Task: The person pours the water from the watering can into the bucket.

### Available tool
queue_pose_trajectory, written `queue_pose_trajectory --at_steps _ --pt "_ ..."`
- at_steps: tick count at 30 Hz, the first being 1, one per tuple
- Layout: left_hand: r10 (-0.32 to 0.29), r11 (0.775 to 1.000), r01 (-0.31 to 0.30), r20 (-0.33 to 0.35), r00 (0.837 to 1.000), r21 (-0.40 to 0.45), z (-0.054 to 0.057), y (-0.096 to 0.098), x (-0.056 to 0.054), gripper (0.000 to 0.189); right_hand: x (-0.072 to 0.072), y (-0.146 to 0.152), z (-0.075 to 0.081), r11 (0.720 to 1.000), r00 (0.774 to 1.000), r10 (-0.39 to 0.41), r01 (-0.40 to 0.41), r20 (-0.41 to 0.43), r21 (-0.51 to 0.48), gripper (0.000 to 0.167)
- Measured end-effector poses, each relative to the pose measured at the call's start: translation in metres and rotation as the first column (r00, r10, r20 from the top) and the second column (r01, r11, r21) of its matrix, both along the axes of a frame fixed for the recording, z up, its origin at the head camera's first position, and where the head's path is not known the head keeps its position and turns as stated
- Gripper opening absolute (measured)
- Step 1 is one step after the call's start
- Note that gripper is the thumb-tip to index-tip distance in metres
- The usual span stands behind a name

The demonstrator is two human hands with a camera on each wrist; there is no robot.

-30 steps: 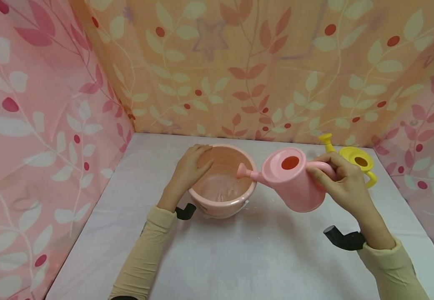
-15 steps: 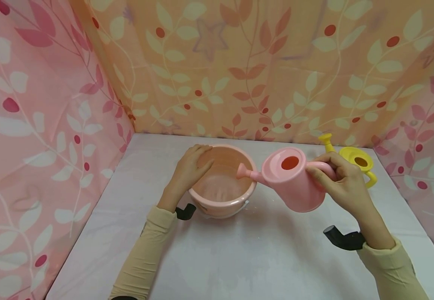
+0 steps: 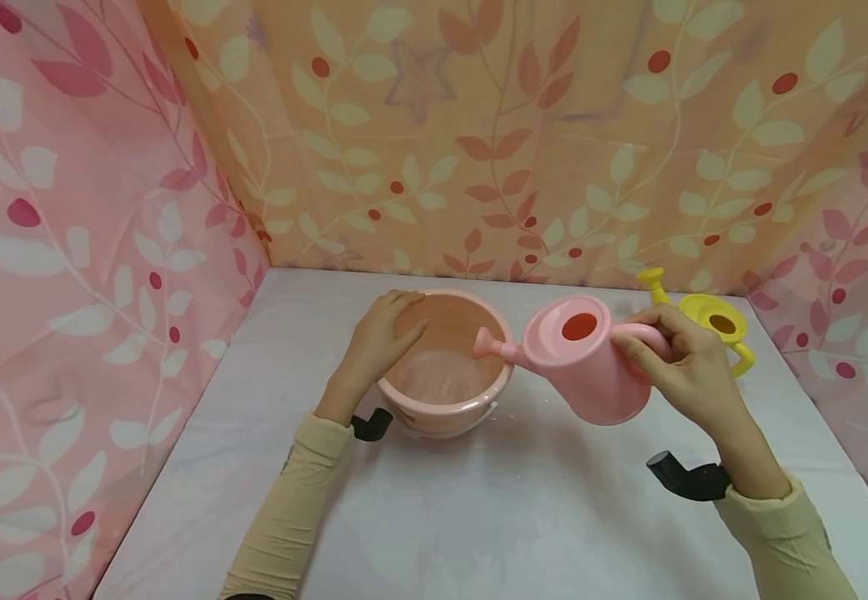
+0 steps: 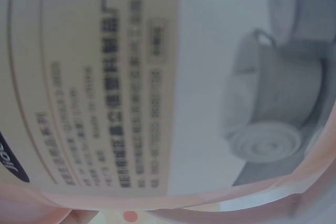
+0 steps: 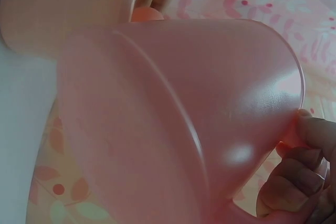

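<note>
A pink toy watering can [image 3: 591, 383] hangs over the table, its spout reaching across the rim of the pink bucket [image 3: 449, 408]. My right hand [image 3: 684, 362] grips the can's handle, thumb on top; the right wrist view shows curled fingers [image 5: 294, 182] at the handle beside the can's body. Clear water with faint ripples lies inside the bucket. At the bucket's left rim my left hand [image 3: 381, 337] holds on, with the thumb over the opening and the fingers along the far-left edge. The bucket's printed label [image 4: 136, 93] fills most of the left wrist view.
A yellow toy watering can [image 3: 714, 317] stands at the back right, partly behind my right hand. Small water drops dot the white table [image 3: 479, 517] right of the bucket. Leaf-patterned cloth [image 3: 509, 167] rises behind the table and at both sides.
The splashing inside the bucket has died down to faint ripples. Both hands, the pink watering can and the bucket stay almost exactly where they were.
</note>
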State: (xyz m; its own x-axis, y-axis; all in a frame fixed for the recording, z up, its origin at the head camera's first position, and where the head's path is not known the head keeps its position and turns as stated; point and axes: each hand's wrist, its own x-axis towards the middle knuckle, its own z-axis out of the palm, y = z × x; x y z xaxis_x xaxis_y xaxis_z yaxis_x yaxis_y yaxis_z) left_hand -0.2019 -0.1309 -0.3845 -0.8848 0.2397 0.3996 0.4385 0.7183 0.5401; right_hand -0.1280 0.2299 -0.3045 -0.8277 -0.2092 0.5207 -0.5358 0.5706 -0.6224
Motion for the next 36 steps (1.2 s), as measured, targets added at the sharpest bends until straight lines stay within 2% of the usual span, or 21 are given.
queue_pose_trajectory --at_steps 36 --pt "0.005 1.0 -0.005 0.006 1.0 -0.005 -0.001 0.0004 -0.0009 0.043 -0.0007 0.001 -0.001 1.0 1.0 -0.001 0.001 0.001 0.005 0.022"
